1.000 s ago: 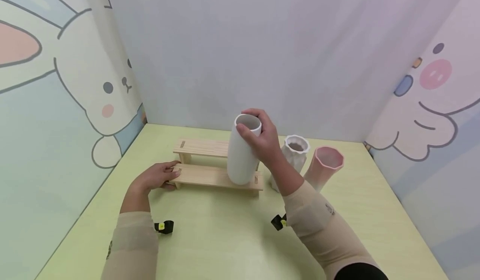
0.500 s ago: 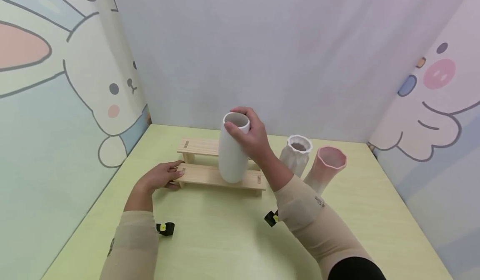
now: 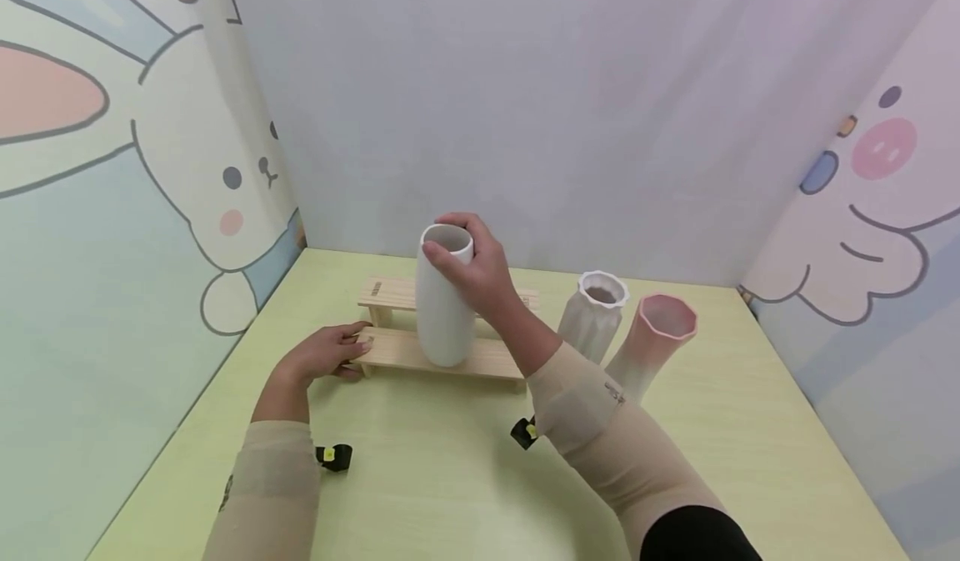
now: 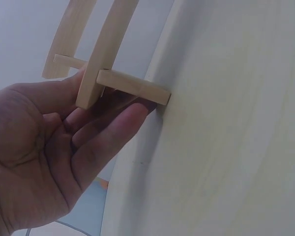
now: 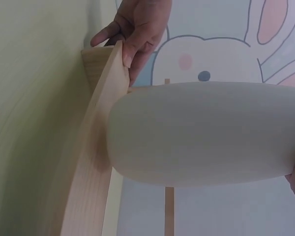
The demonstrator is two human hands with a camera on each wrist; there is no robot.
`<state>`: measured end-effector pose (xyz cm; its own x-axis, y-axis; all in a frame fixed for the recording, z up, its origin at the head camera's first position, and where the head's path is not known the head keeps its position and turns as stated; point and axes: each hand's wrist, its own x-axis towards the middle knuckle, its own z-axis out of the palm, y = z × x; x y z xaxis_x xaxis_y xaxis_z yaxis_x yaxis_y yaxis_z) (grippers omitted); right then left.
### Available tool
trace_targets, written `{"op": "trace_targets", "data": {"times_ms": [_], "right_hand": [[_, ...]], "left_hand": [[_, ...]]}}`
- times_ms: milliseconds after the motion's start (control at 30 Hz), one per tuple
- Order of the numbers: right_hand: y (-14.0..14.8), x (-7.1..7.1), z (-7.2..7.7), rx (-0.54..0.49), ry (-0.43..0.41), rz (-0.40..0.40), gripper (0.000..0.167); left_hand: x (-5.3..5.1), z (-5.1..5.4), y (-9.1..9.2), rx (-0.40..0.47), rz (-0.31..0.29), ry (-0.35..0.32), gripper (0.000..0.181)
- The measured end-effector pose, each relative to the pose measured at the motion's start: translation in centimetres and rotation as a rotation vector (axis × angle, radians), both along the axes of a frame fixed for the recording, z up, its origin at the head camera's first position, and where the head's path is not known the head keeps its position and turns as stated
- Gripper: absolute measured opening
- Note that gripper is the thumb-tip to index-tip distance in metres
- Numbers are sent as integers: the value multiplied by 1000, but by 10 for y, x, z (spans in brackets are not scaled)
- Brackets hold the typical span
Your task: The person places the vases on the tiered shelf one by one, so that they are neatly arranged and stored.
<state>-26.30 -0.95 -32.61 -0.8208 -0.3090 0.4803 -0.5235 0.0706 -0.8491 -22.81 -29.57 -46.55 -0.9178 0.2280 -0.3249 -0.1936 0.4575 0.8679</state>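
Observation:
A tall, smooth white vase (image 3: 444, 311) stands upright over the lower step of a two-step wooden stand (image 3: 393, 348). My right hand (image 3: 480, 269) grips it near the rim, thumb at the front edge and fingers round the far side. In the right wrist view, the base of the vase (image 5: 206, 132) is at the step's surface; whether it touches or hovers, I cannot tell. At the stand's left end, my left hand (image 3: 322, 353) holds the lower step, thumb on top. The left wrist view shows its fingers beside the wooden leg (image 4: 132, 86).
Right of the stand are a fluted white vase (image 3: 592, 328) and a pink-to-white faceted vase (image 3: 652, 344), partly behind my right forearm. The pale yellow table (image 3: 420, 461) meets a plain back wall, with cartoon-printed walls at both sides.
My right hand has carried the white vase leftward along the lower step, from near its right end towards the middle. My left hand keeps its hold on the stand.

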Motion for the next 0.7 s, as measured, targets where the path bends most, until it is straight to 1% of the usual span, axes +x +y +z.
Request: {"op": "trace_targets", "data": {"times_ms": [100, 267, 467, 567, 667, 700], "right_hand": [[-7, 0, 0, 8, 5, 12, 45], [-20, -2, -1, 29, 33, 39, 43], [-31, -3, -3, 14, 27, 52, 42], [-36, -4, -4, 18, 16, 60, 43], [-42, -6, -5, 17, 13, 68, 43], [-44, -6, -6, 16, 14, 69, 43]], "left_hand": [[0, 1, 1, -3, -7, 3, 70], [0, 1, 0, 15, -20, -5, 71], [0, 2, -1, -19, -29, 5, 71], [1, 2, 0, -31, -13, -6, 71], [0, 1, -1, -49, -20, -3, 72], [0, 1, -1, -52, -9, -9, 72]]}}
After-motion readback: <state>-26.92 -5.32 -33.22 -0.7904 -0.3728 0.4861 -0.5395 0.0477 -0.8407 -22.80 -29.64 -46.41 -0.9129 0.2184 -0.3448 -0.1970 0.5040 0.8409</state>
